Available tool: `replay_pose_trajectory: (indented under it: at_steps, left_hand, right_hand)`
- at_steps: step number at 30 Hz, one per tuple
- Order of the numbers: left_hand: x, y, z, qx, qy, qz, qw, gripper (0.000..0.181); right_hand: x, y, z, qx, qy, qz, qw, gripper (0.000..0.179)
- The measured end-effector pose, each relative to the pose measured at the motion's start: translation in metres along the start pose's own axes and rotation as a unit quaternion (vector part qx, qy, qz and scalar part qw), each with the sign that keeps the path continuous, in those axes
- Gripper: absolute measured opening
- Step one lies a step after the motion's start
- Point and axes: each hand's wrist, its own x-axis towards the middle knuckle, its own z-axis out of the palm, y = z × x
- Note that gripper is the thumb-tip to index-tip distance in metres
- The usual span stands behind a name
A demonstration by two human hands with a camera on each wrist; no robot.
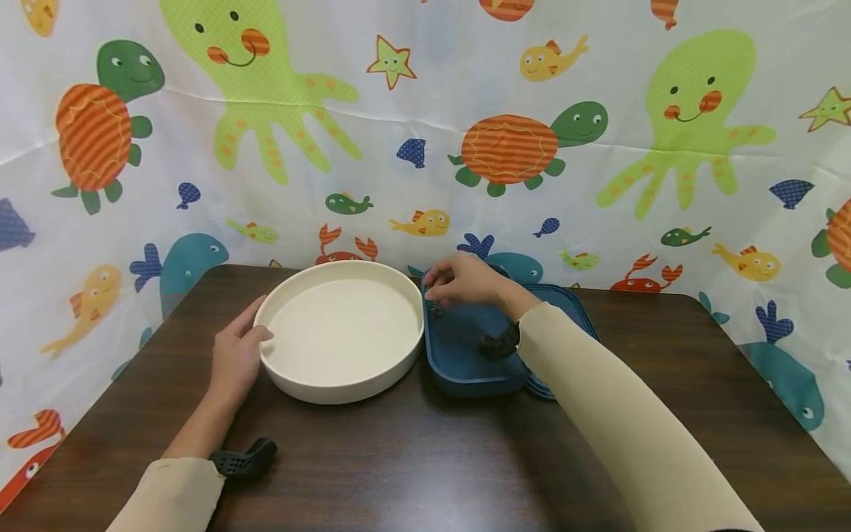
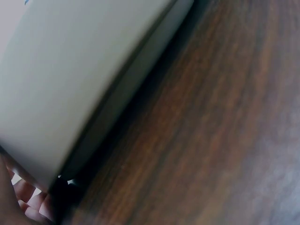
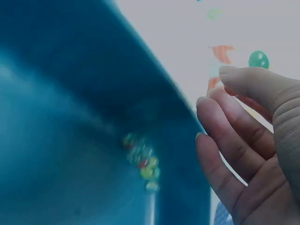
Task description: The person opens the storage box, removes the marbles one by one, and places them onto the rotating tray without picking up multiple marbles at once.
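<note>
A round cream tray (image 1: 342, 321) with a low wall rests on the dark table. My left hand (image 1: 239, 347) grips its left rim, thumb over the edge; in the left wrist view the fingers (image 2: 35, 199) reach around the tray's side (image 2: 89, 75). To the right stands a deep blue bin (image 1: 465, 347). My right hand (image 1: 462, 279) is over its left wall, fingers bent and thumb toward the index finger. Several small glass marbles (image 3: 143, 159), clear, yellow and red, lie in the bin's corner below that hand (image 3: 248, 136). Whether it pinches anything I cannot tell.
A blue lid (image 1: 578, 310) with a ridged rim lies partly under the bin's right side. Behind the table (image 1: 346, 465) hangs a white curtain (image 1: 425, 89) printed with sea animals. The tray and bin stand close side by side near the table's far edge.
</note>
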Motion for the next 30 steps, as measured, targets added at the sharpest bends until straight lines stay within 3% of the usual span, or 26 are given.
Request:
replay_pose_trajectory:
  at_steps: [13, 19, 30]
  left_hand:
    - [-0.002, -0.001, -0.001, 0.004, 0.003, 0.006, 1.0000, 0.064]
    - [-0.004, 0.000, 0.000, 0.005, -0.002, 0.010, 0.9999, 0.065]
    - [-0.011, -0.002, -0.004, 0.005, 0.004, 0.008, 0.9999, 0.063]
  right_hand:
    - [0.031, -0.048, 0.031, 0.074, -0.007, -0.028, 0.9968, 0.021]
    - [0.043, -0.059, 0.051, 0.041, -0.001, -0.048, 0.9980, 0.022]
    - [0.061, -0.057, 0.098, 0.029, 0.007, 0.007, 0.9995, 0.013]
